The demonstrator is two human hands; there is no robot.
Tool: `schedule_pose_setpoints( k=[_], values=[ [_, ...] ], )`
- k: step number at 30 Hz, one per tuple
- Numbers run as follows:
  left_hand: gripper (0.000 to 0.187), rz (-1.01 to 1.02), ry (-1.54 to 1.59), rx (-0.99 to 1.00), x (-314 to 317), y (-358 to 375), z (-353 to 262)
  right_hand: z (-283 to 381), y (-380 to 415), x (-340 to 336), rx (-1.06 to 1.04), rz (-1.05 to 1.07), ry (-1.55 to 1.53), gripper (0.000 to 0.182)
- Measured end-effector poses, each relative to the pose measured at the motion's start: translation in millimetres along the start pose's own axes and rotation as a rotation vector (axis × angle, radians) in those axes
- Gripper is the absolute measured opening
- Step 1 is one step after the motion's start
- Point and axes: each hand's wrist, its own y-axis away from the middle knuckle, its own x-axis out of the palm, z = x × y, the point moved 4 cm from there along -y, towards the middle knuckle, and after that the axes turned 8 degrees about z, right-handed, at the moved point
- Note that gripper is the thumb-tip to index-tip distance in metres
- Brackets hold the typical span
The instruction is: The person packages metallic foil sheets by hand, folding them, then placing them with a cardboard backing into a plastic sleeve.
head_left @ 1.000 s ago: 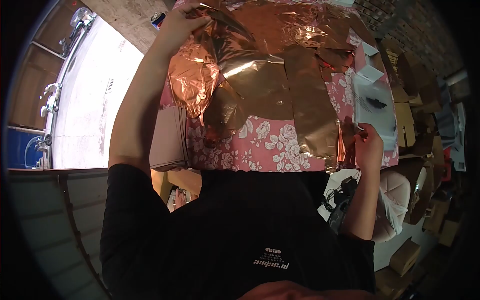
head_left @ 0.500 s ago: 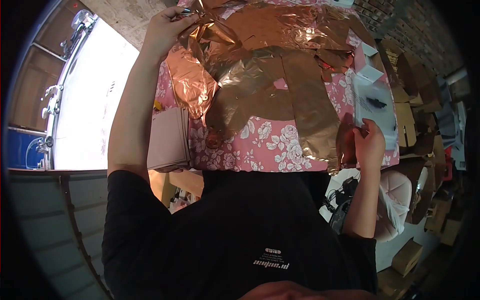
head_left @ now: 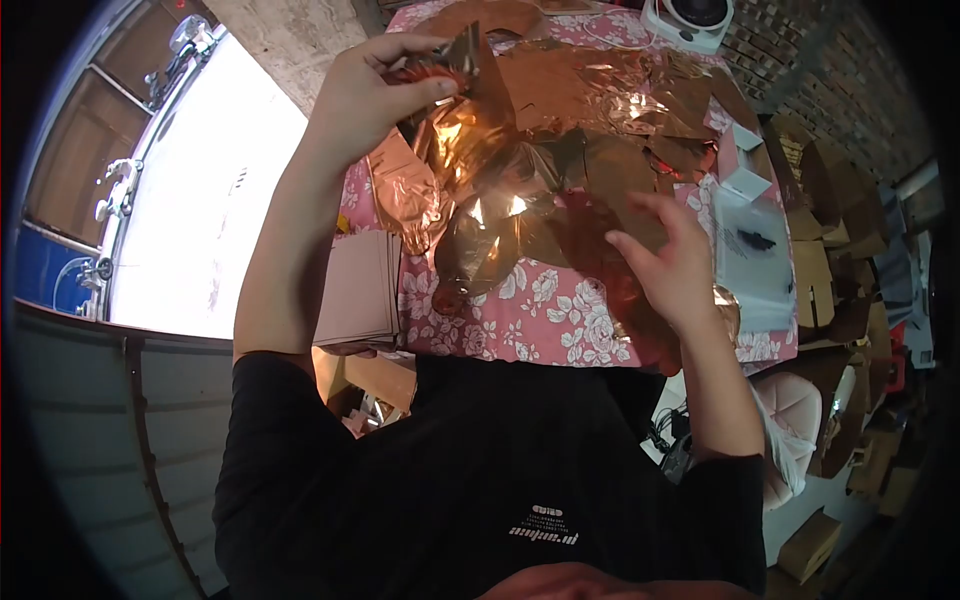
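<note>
My left hand (head_left: 362,98) is raised at the upper left, its thumb and fingers pinched on the edge of a crinkled, copper-coloured foil balloon (head_left: 465,145). The uninflated foil hangs from the grip and spreads over the table. My right hand (head_left: 678,262) hovers at the right above the darker foil, with thumb and fingers apart and nothing between them. More flat copper foil (head_left: 560,85) lies behind. A rounded foil end (head_left: 407,195) rests below my left wrist.
Pink rose-patterned cloth (head_left: 540,315) covers the table. A stack of pale cards (head_left: 355,290) sits at the left edge. At the right are a small white box (head_left: 745,165) and clear plastic bags (head_left: 755,260). A white device (head_left: 690,22) stands at the back; cardboard boxes (head_left: 815,265) lie beyond.
My left hand has moved right and slightly down, lifting the foil into a fold. My right hand has moved left and up from the plastic bags to above the foil.
</note>
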Motion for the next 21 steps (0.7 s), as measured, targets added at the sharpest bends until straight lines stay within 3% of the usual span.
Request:
schedule_pose_setpoints(
  k=[3, 4, 7, 9, 10, 11, 13, 14, 16, 19, 21],
  values=[
    [0.046, 0.061, -0.098, -0.054, 13, 13, -24, 33, -43, 5, -0.135, -0.041, -0.157, 0.056],
    [0.044, 0.122, 0.031, -0.02, 15, 16, -24, 43, -56, 10, -0.141, -0.04, -0.156, 0.056],
    [0.046, 0.145, -0.039, 0.038, 28, 29, -41, 68, -93, 25, -0.161, -0.011, -0.393, 0.056],
    [0.047, 0.172, -0.093, 0.071, 31, 37, -51, 82, -115, 39, -0.296, 0.174, -0.646, 0.051],
    [0.045, 0.16, -0.221, 0.155, 30, 41, -55, 82, -122, 46, -0.181, 0.34, -0.675, 0.039],
    [0.043, 0.147, -0.349, 0.238, 29, 44, -57, 85, -125, 49, -0.187, 0.343, -0.673, 0.039],
    [0.048, 0.154, -0.276, 0.265, 29, 53, -51, 88, -129, 58, -0.078, 0.384, -0.753, 0.027],
    [0.051, 0.051, -0.137, 0.226, 29, 62, -54, 96, -126, 56, -0.136, 0.309, -0.715, 0.018],
    [0.055, -0.053, 0.003, 0.186, 26, 68, -47, 98, -125, 61, -0.178, 0.241, -0.733, 0.017],
    [0.058, -0.191, 0.125, 0.322, 19, 81, -21, 110, -120, 58, -0.202, 0.178, -0.823, 0.016],
    [0.04, -0.128, 0.316, 0.101, 18, 90, -1, 117, -119, 59, -0.186, 0.182, -0.89, 0.015]
  ],
)
